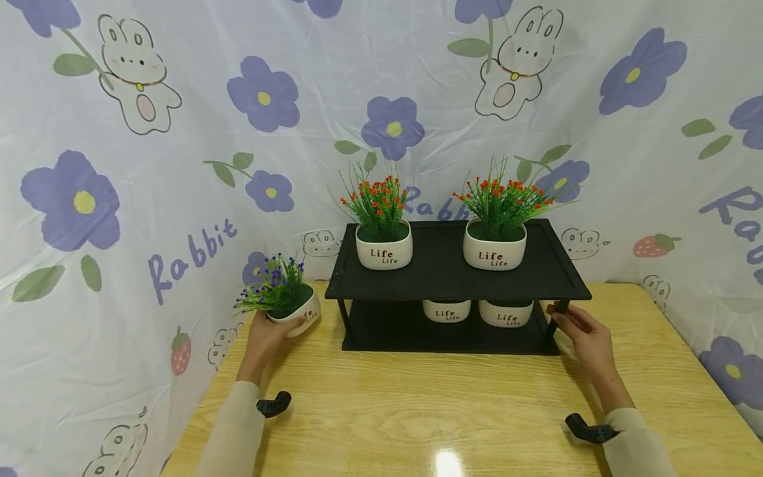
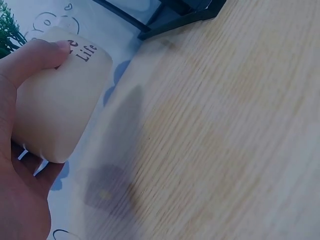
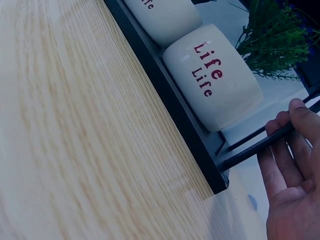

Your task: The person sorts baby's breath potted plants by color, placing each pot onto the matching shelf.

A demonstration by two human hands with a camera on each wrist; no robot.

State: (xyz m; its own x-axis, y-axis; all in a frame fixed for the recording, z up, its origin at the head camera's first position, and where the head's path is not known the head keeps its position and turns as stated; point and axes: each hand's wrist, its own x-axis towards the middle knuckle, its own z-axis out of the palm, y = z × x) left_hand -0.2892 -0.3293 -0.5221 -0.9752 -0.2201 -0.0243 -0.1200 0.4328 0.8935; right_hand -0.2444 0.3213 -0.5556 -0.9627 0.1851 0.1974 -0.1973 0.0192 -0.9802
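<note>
At the left, my left hand [image 1: 266,338] grips a white flowerpot [image 1: 305,317] with artificial blue-purple flowers, tilted and lettered "Life". In the left wrist view the thumb lies over the lettering of this pot [image 2: 62,110], and it hangs off the wooden surface. My right hand [image 1: 587,338] holds the front right post [image 1: 558,319] of a black two-tier shelf [image 1: 438,281]. Seen from the right wrist, thumb and fingers lie about that post [image 3: 257,146]. On the lower tier stand two white pots, a left one [image 1: 447,311] and a right one [image 1: 505,314].
Two white pots with orange-red flowers, one left [image 1: 384,248] and one right [image 1: 495,248], stand on the top tier. The shelf rests on a wooden table [image 1: 405,411]. A patterned cloth [image 1: 328,132] hangs behind and along both sides.
</note>
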